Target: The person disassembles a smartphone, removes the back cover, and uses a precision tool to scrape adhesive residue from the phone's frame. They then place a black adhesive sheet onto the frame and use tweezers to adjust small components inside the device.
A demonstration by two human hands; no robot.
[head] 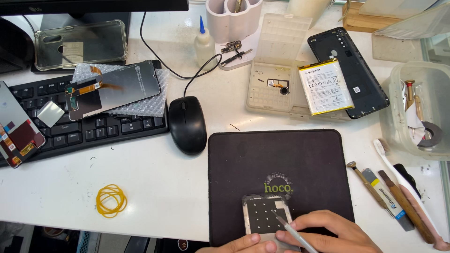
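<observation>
While a phone screen (18,125) lies at the far left over the edge of the keyboard (93,124), a second screen (112,88) rests on bubble wrap (140,108) atop the keys, with a clear case (79,43) behind it by the monitor. A yellow rubber band (111,200) sits alone on the white table (154,182), and the mouse (187,124) lies just left of the black mat (281,159). Behind the mouse stand a glue bottle (204,44) and a white holder (233,18). At the mat's near edge lies the metal frame (265,215), a perforated plate. The left hand (234,244) shows only fingertips at the picture's bottom, pressed on the frame's lower edge; how far it is closed cannot be told. The right hand (328,234) is curled around a slim grey tool (293,232), whose tip touches the frame. Behind the mat sit an open parts box (276,65), a battery (325,87) and a black back cover (361,79). Right of the mat lie screwdrivers (403,201) and a toothbrush (389,157), beside a clear tub (417,107).
</observation>
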